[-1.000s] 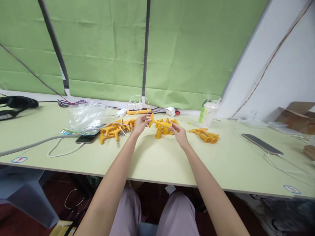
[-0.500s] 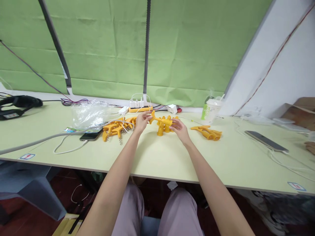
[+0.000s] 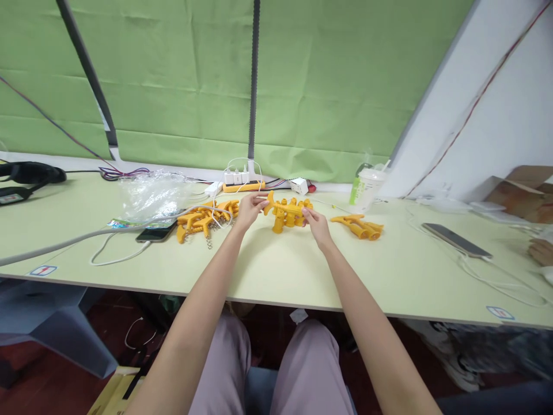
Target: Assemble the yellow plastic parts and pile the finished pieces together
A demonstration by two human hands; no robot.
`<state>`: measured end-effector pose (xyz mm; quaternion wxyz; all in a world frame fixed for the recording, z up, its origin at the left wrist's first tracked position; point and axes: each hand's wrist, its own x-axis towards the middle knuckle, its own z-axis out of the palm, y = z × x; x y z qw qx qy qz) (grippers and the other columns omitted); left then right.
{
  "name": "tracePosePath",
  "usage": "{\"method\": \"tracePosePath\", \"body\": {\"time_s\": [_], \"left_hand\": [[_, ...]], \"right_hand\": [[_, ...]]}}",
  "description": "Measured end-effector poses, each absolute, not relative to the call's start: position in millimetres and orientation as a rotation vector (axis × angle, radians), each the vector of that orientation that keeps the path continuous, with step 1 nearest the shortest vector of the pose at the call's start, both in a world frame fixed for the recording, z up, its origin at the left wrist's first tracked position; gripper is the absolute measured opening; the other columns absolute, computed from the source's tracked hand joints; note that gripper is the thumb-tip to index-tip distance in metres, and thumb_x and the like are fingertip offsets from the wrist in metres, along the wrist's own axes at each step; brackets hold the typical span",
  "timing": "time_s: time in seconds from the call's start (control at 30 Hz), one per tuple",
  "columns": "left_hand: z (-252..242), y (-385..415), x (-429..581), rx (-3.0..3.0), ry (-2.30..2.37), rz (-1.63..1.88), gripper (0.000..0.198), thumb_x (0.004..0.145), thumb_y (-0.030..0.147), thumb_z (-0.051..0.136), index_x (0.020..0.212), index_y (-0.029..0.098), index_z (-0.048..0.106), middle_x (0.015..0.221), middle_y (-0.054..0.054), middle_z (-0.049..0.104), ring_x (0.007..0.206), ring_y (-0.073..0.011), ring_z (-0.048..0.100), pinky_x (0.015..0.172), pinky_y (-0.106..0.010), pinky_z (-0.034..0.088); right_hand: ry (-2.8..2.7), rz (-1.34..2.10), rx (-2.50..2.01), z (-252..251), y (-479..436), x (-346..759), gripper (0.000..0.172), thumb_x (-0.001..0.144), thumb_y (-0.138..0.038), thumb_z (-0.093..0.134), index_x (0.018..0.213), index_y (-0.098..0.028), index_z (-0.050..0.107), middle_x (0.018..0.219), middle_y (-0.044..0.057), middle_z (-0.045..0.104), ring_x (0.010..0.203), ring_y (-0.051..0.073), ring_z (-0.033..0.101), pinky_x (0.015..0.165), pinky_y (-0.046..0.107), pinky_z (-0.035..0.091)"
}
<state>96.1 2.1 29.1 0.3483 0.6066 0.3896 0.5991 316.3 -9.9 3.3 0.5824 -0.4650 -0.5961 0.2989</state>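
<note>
Both my arms reach out over a pale green table [image 3: 276, 276]. Between my hands is a long yellow plastic part [image 3: 280, 206], held just above a cluster of similar yellow parts [image 3: 288, 218] on the table. My left hand [image 3: 249, 208] pinches its left end with closed fingers. Fingertips of my right hand [image 3: 317, 223] close on its right end. A heap of yellow parts with small metal springs [image 3: 203, 222] lies to the left. Two more yellow parts [image 3: 359, 226] lie to the right.
A crumpled clear plastic bag [image 3: 151, 197], a phone [image 3: 156, 233] on a white cable, a power strip [image 3: 241, 183], a lidded cup [image 3: 365, 187], a second phone [image 3: 455, 240], black headphones [image 3: 30, 173], cardboard boxes [image 3: 522, 196]. Another person's hand [image 3: 540, 251] rests at the right edge.
My hands have stayed on the yellow part and shifted it only slightly. The view has drifted, and another person's hand has come into sight at the right edge.
</note>
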Motion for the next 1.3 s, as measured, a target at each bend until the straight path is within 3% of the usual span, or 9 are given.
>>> {"method": "tracePosePath", "body": {"time_s": [0.2, 0.3, 0.5, 0.8, 1.03, 1.3], "left_hand": [[26.3, 2.1, 101.1, 1.609, 0.995, 1.552, 0.039, 0.066, 0.035, 0.071, 0.098, 0.012, 0.066, 0.081, -0.009, 0.073, 0.068, -0.0157, 0.065, 0.053, -0.020, 0.045], [26.7, 1.7, 102.9, 1.659, 0.972, 1.537, 0.039, 0.067, 0.037, 0.070, 0.099, 0.013, 0.065, 0.086, -0.010, 0.072, 0.075, -0.0171, 0.066, 0.054, -0.021, 0.046], [28.0, -1.4, 107.7, 1.677, 1.003, 1.519, 0.036, 0.075, 0.036, 0.063, 0.104, 0.015, 0.063, 0.087, -0.006, 0.069, 0.072, -0.0129, 0.062, 0.053, -0.019, 0.045], [18.6, 0.5, 115.8, 1.432, 0.903, 1.311, 0.018, 0.093, 0.031, 0.037, 0.079, 0.020, 0.040, 0.051, 0.005, 0.049, 0.038, -0.0054, 0.039, 0.040, -0.016, 0.024], [19.1, -2.4, 120.7, 1.340, 0.849, 1.326, 0.025, 0.090, 0.039, 0.045, 0.075, 0.020, 0.035, 0.051, 0.009, 0.037, 0.040, -0.0039, 0.030, 0.042, -0.016, 0.021], [25.7, -10.2, 120.2, 1.382, 0.910, 1.264, 0.027, 0.080, 0.040, 0.057, 0.082, 0.021, 0.037, 0.058, 0.009, 0.038, 0.045, -0.0040, 0.030, 0.043, -0.018, 0.021]], "right_hand": [[-1.316, 0.832, -1.144, 8.7, -15.7, 317.4, 0.054, 0.068, -0.070, 0.060, 0.068, -0.016, 0.067, 0.064, 0.004, 0.067, 0.043, 0.008, 0.043, 0.051, 0.026, 0.039], [-1.230, 0.935, -1.189, 11.5, -15.8, 317.4, 0.054, 0.067, -0.071, 0.061, 0.064, -0.016, 0.063, 0.060, 0.004, 0.066, 0.040, 0.007, 0.041, 0.046, 0.026, 0.033], [-1.182, 1.018, -1.248, 12.0, -16.3, 315.5, 0.055, 0.069, -0.071, 0.059, 0.075, -0.017, 0.064, 0.061, 0.004, 0.066, 0.041, 0.007, 0.042, 0.044, 0.024, 0.030], [-1.242, 1.199, -1.170, 12.6, -12.2, 316.8, 0.062, 0.078, -0.074, 0.043, 0.099, -0.019, 0.063, 0.074, 0.005, 0.065, 0.045, 0.008, 0.045, 0.040, 0.023, 0.021], [-1.397, 1.220, -0.955, 16.4, -24.5, 316.2, 0.056, 0.070, -0.058, 0.068, 0.116, -0.028, 0.058, 0.076, 0.000, 0.060, 0.049, 0.008, 0.044, 0.043, 0.023, 0.022], [-1.255, 1.285, -0.996, 10.7, -19.9, 316.7, 0.050, 0.069, -0.053, 0.069, 0.108, -0.023, 0.060, 0.079, 0.000, 0.063, 0.052, 0.008, 0.047, 0.045, 0.022, 0.024]]}}
